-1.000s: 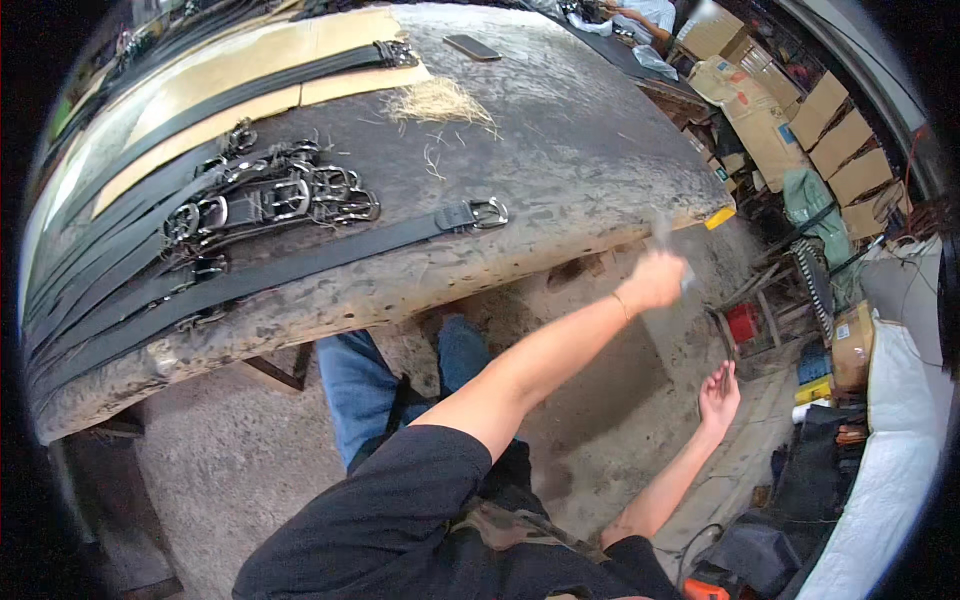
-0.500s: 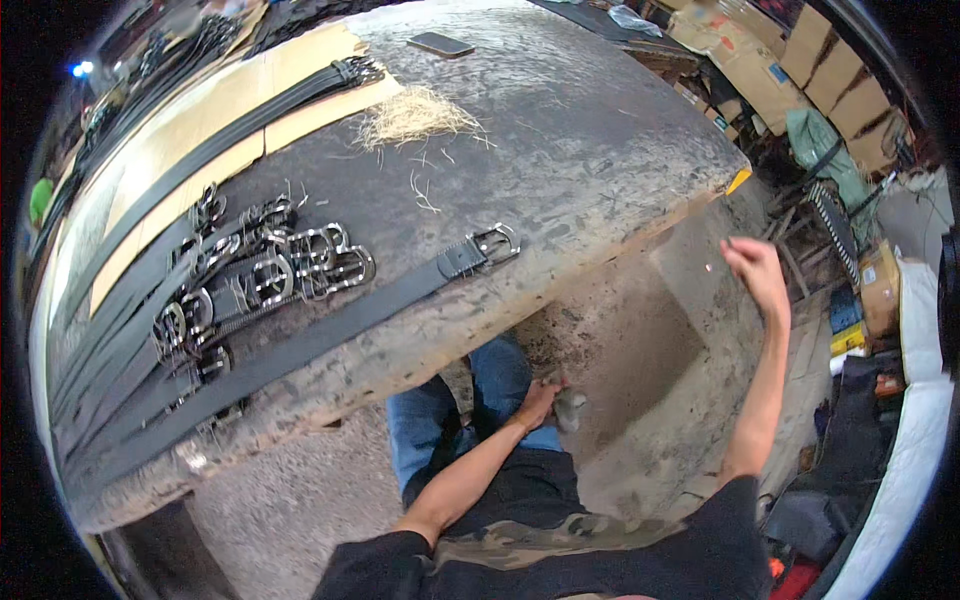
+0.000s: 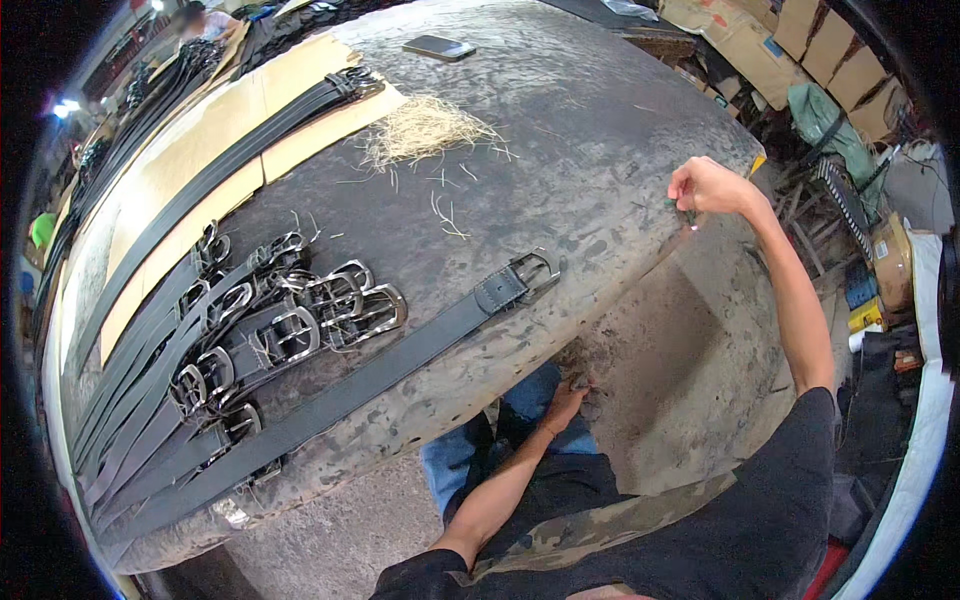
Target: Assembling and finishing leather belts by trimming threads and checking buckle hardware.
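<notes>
A black belt (image 3: pixel 400 352) lies along the table's near edge, its metal buckle (image 3: pixel 538 268) at the right end. Neither hand touches it. Over the table edge to the buckle's right, my right hand (image 3: pixel 712 186) is closed in a pinch. Something small and dark sits at its fingertips, with a bright spot just below; I cannot make out what it is. My left hand (image 3: pixel 568 402) is low by my lap, below the table edge, its fingers closed. Whatever it grips is too small to name. Several more belts (image 3: pixel 150 400) lie heaped at the left, buckles bunched together.
A pile of straw-coloured thread scraps (image 3: pixel 430 132) lies mid-table, with a phone (image 3: pixel 439 47) beyond it. Belts rest on a cardboard sheet (image 3: pixel 285 155) at the far left. Cardboard boxes (image 3: pixel 840 70) stand at the right, and another person (image 3: pixel 205 22) is far back.
My right hand has moved left and up, from beyond the table's corner to its edge. My left hand stays by my lap. The view has shifted slightly.
</notes>
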Demonstrator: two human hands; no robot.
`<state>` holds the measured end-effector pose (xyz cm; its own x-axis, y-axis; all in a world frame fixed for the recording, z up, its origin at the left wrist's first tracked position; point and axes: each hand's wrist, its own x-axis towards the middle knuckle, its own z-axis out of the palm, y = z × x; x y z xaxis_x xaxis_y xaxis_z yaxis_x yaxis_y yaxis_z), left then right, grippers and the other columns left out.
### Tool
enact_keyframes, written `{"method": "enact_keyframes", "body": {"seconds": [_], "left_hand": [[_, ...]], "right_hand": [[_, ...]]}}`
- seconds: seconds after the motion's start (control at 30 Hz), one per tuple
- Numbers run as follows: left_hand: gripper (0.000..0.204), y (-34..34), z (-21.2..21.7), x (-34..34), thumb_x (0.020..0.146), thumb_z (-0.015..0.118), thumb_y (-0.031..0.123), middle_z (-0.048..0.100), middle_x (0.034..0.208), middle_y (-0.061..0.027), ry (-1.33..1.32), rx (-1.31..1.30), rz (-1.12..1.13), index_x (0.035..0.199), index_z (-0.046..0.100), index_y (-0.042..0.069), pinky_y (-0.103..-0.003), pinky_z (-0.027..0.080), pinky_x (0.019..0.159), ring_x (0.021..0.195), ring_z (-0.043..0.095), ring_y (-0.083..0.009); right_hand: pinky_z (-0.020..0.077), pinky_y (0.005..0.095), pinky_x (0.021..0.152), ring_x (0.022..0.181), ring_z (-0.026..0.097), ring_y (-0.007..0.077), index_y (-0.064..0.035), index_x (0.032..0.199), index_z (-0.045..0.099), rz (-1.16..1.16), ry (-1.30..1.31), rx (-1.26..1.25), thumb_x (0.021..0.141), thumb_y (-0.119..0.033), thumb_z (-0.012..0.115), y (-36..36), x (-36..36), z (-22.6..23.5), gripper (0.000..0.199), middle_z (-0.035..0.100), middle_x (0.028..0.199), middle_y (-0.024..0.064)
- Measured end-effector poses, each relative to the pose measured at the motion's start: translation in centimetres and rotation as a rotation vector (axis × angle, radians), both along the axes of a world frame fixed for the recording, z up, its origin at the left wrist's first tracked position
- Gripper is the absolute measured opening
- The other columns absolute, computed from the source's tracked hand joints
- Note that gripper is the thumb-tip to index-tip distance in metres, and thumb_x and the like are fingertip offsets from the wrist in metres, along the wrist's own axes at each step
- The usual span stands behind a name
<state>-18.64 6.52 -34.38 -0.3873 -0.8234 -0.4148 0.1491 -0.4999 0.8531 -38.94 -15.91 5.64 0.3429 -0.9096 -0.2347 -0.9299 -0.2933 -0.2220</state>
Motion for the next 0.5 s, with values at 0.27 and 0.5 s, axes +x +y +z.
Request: {"method": "enact_keyframes", "body": {"seconds": [0.27,0.5], "left_hand": [[0.023,0.2,-1.8,-0.6,0.086,0.059,0.012,0.066,0.106,-0.0073,0.145,0.003,0.072,0.106,0.068,0.003,-0.034,0.045,0.089,0.100,0.059,-0.0190],[0.066,0.9,3.1,1.5,0.090,0.052,0.053,0.041,0.144,-0.0118,0.103,0.057,-0.301,0.135,0.051,0.004,-0.040,0.034,0.108,0.135,0.031,-0.0233]], "right_hand": [[0.0522,0.0314,0.074,0.082,0.066,0.0174,0.0030,0.099,0.066,0.050,-0.084,-0.065,0.075,-0.007,0.073,0.4,-1.2,1.1,0.027,0.069,0.086,0.0097],[0.0500,0.0314,0.086,0.095,0.063,0.0162,0.0009,0.106,0.063,0.159,-0.446,-0.278,0.082,-0.010,0.072,4.9,5.9,2.7,0.028,0.067,0.100,0.0079]]}}
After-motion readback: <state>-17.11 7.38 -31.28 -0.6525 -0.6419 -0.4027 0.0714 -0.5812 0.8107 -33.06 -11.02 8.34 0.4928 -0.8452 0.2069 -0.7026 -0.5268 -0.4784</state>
